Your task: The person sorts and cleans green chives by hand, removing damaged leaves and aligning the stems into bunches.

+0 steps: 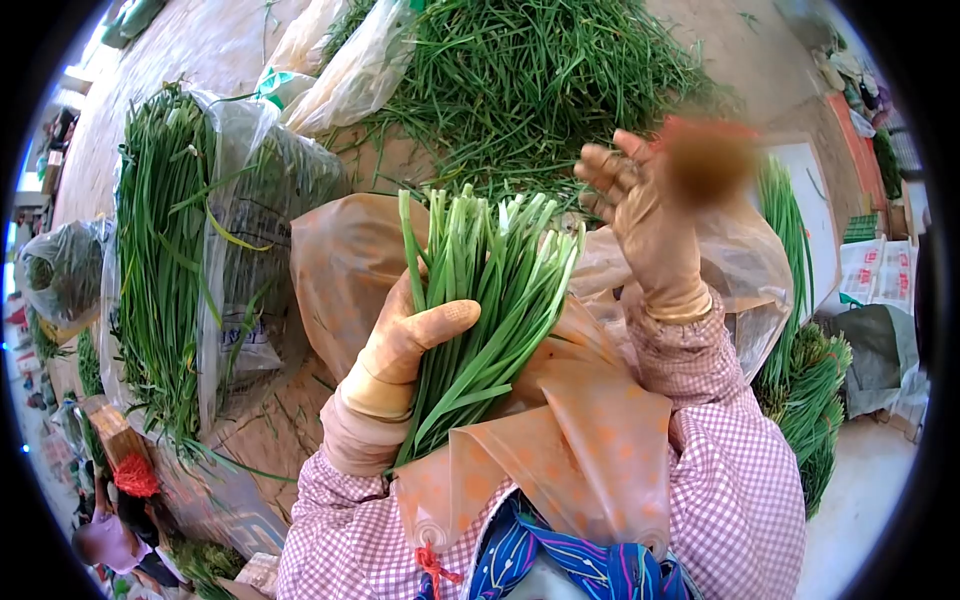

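Note:
My left hand (415,325), in a tan glove, is wrapped round a thick bunch of garlic chives (490,290), its thumb lying across the front. The pale cut ends of the chives point away from me, and the green leaves hang toward my lap. My right hand (640,215), also gloved, is raised to the right of the bunch with its fingers apart and nothing in it. A translucent orange-spotted plastic apron (570,400) covers my lap beneath the bunch.
A big loose heap of green leaves (540,80) lies ahead on the floor. To the left stands a plastic-wrapped stack of chives (165,260). More bundles (805,400) lie at right. A clear plastic bag (355,75) sits beside the heap. A person (120,540) is at lower left.

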Demonstrator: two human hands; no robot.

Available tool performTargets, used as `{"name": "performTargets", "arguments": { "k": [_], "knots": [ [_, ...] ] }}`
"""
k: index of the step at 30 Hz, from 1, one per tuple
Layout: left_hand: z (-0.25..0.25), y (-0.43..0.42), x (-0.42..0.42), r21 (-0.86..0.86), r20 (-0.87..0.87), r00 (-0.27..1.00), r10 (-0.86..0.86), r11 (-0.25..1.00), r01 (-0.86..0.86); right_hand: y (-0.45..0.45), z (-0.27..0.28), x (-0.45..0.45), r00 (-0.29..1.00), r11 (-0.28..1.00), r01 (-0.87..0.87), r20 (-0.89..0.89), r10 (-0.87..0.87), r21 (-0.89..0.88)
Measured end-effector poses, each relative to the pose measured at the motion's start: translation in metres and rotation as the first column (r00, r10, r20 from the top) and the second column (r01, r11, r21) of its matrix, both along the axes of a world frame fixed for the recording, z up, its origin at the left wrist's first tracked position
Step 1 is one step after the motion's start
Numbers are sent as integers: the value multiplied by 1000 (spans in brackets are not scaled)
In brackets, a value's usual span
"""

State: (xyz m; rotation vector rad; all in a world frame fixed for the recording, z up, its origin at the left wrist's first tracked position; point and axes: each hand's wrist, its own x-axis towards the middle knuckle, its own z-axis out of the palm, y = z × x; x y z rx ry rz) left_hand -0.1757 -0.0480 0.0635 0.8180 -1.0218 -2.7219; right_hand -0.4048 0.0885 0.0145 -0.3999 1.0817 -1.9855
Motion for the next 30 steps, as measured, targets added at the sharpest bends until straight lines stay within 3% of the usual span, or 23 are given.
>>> {"name": "performTargets", "arguments": {
  "k": [1, 3, 4, 6, 8, 10, 14, 15, 16, 18, 20, 21, 30],
  "knots": [
    [2, 1, -2, 3, -7, 1000, -3, 1000, 3, 3, -7, 3, 1000, 1000, -1, -2, 1, 0],
    [3, 0, -6, 12, -9, 1000, -12, 1000, 12, 12, -13, 11, 958, 972, -236, 162, 235, -16],
    [2, -2, -9, 17, -33, 996, -80, 997, 81, 11, -10, 10, 960, 974, -227, 167, 226, -13],
    [5, -1, -14, 11, -51, 985, -163, 987, 163, -6, 3, 3, 983, 984, -180, 42, 180, -8],
    [15, 2, -20, 54, -14, 975, -224, 973, 224, -23, 15, -8, 963, 990, -138, -229, 143, 40],
    [17, 4, -24, 70, -23, 966, -256, 964, 257, -31, 16, 0, 777, 907, -398, -476, 411, 134],
    [10, 7, -22, 75, -11, 967, -256, 964, 256, -41, 11, 1, 797, 892, -438, -408, 444, 115],
    [9, 8, -20, 79, -11, 975, -221, 972, 221, -25, 33, -2, 911, 969, -244, -332, 243, 37],
    [7, 8, -18, 80, -7, 975, -220, 972, 220, -20, 37, -12, 941, 984, -168, -288, 177, 56],
    [4, 9, -16, 71, 18, 987, -157, 985, 156, -1, 37, -23, 835, 941, -212, -450, 315, 265],
    [8, 10, -19, 78, 17, 987, -162, 984, 160, 3, 21, -23, 776, 806, -505, -247, 580, 308],
    [6, 10, -19, 78, 22, 988, -154, 985, 152, 4, 37, -13, 758, 745, -511, -184, 626, 429],
    [5, 12, -13, 60, 79, 994, -71, 996, 67, 1, 26, 6, 770, 789, -443, -270, 579, 426]
  ]
}}
